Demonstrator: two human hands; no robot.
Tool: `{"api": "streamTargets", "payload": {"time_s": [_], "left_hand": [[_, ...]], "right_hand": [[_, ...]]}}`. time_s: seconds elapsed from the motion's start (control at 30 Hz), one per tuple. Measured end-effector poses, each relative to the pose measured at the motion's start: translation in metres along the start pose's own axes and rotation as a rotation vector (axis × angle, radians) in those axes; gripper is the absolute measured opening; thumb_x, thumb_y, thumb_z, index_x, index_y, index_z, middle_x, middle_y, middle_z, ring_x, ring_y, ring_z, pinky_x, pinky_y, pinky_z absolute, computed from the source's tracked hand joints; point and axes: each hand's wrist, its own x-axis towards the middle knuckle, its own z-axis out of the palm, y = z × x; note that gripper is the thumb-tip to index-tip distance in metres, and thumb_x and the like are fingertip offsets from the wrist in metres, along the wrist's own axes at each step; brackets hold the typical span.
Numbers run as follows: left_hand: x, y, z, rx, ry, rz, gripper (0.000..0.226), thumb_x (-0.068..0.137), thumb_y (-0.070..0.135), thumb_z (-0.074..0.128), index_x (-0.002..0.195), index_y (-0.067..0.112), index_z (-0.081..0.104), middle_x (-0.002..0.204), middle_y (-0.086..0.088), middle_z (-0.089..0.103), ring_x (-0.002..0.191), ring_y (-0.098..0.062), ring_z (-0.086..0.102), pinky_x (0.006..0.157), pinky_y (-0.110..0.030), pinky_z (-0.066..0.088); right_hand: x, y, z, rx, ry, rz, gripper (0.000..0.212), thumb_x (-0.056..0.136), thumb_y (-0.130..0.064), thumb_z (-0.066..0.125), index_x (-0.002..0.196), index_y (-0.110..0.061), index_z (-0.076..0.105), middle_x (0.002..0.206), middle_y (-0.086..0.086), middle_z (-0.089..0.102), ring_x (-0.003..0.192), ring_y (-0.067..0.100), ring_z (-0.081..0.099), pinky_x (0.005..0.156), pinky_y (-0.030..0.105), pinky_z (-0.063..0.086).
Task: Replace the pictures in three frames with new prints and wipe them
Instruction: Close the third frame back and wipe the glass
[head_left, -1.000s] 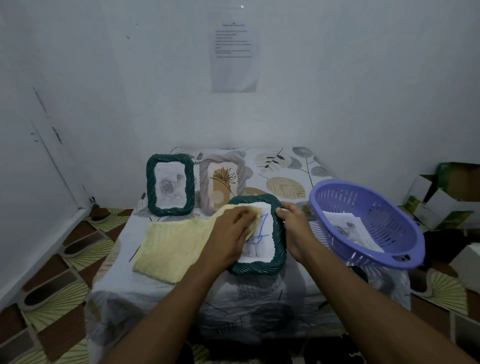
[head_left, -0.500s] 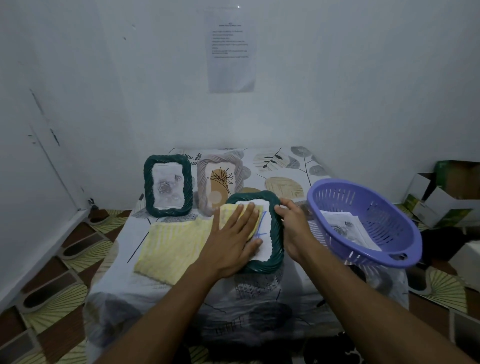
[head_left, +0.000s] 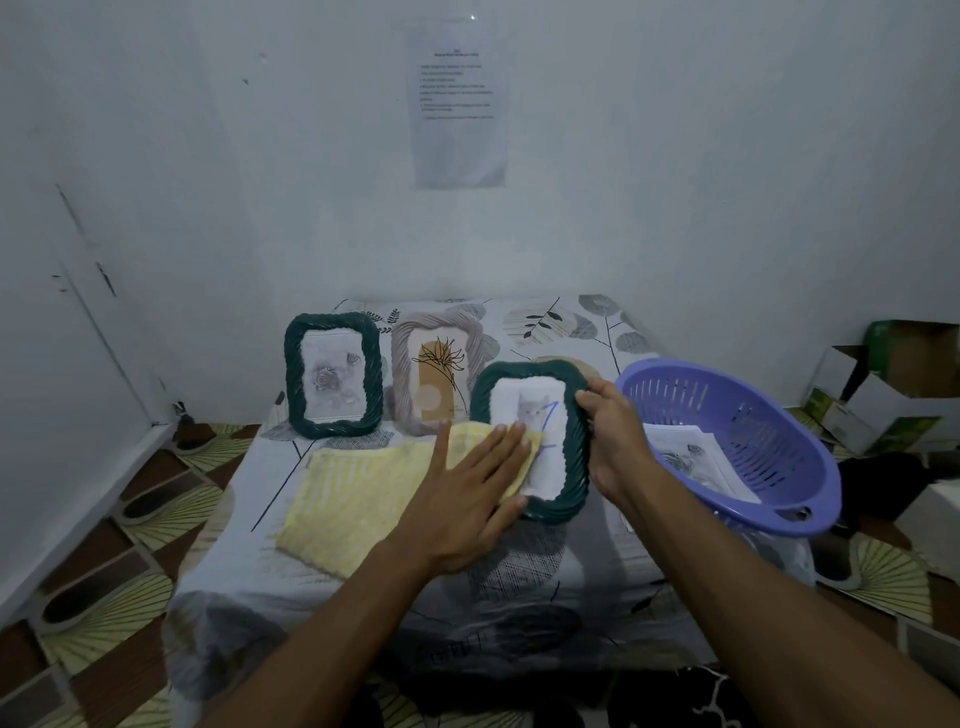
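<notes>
Wiping step: the left hand (head_left: 467, 499), fingers spread flat, presses the ribbed yellow cloth (head_left: 363, 488) on the dark green rope-edged frame (head_left: 524, 370); the right hand (head_left: 618, 447) grips its right edge. Next, likely sweep rightward across it.

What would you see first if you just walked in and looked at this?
In the middle, the left hand presses a yellow cloth flat on a dark green frame with a kitten picture, while the right hand grips that frame's right edge. A big purple basket with printed sheets inside sits to the right. Another green frame and a beige frame stand upright behind.
</notes>
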Motion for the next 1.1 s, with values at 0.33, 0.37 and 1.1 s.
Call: {"api": "streamTargets", "payload": {"time_s": [0.33, 0.37, 1.1], "left_hand": [[0.019, -0.006, -0.012, 0.041, 0.063, -0.122, 0.067, 0.097, 0.057, 0.001, 0.153, 0.020, -0.002, 0.161, 0.004, -0.007, 0.147, -0.009, -0.011, 0.115, -0.059, -0.008], [0.015, -0.004, -0.011, 0.033, 0.051, -0.067, 0.067, 0.097, 0.057, 0.003, 0.153, 0.021, -0.003, 0.161, 0.005, -0.008, 0.147, -0.008, -0.011, 0.115, -0.059, -0.010], [0.030, -0.010, -0.018, -0.246, 0.170, -0.019, 0.059, 0.091, 0.037, 0.016, 0.146, 0.031, 0.034, 0.154, 0.021, 0.018, 0.145, -0.001, 0.007, 0.112, -0.052, -0.022]], "right_hand": [[-0.011, 0.002, 0.008, -0.008, -0.053, 0.011, 0.026, 0.098, -0.002, 0.042, 0.119, -0.002, 0.057, 0.099, 0.019, 0.069, 0.074, 0.025, 0.067, 0.062, 0.032, 0.057], [-0.008, -0.003, 0.008, 0.002, -0.045, -0.001, 0.026, 0.097, -0.002, 0.042, 0.119, -0.002, 0.057, 0.101, 0.019, 0.068, 0.075, 0.025, 0.066, 0.064, 0.033, 0.057], [-0.011, -0.003, -0.002, 0.024, -0.122, 0.032, 0.026, 0.099, -0.004, 0.042, 0.119, -0.005, 0.058, 0.097, 0.015, 0.070, 0.076, 0.024, 0.067, 0.064, 0.033, 0.055]]}}
